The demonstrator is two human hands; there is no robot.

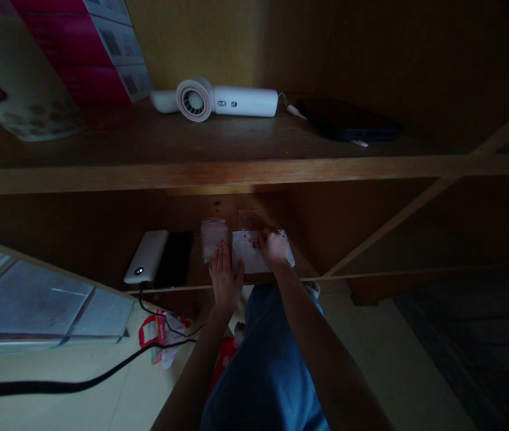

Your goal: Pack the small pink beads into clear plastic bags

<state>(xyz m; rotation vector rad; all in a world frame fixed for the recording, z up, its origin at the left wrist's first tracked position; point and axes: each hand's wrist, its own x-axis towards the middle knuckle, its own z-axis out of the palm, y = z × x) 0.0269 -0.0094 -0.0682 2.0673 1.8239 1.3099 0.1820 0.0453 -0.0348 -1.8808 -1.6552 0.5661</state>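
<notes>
My left hand [225, 276] rests on the lower shelf with fingers stretched out, its fingertips at the lower edge of a stack of small clear plastic bags [214, 232]. To its right lies a white paper sheet [245, 258] with several tiny reddish and dark pieces [251, 242] on it. Over the right part of that sheet my right hand [274, 245] is closed, fingertips pressed together beside the tiny pieces; whatever is between them is too small to make out. Behind the sheet lies a single clear bag [248, 219].
A white power bank [147, 256] with a black cable [102, 374] and a dark flat object [173, 260] lie left. On the upper shelf [254, 173] are a handheld fan [245, 102], a black phone-like object [348, 118], a drink cup [21, 90] and pink boxes [88, 54].
</notes>
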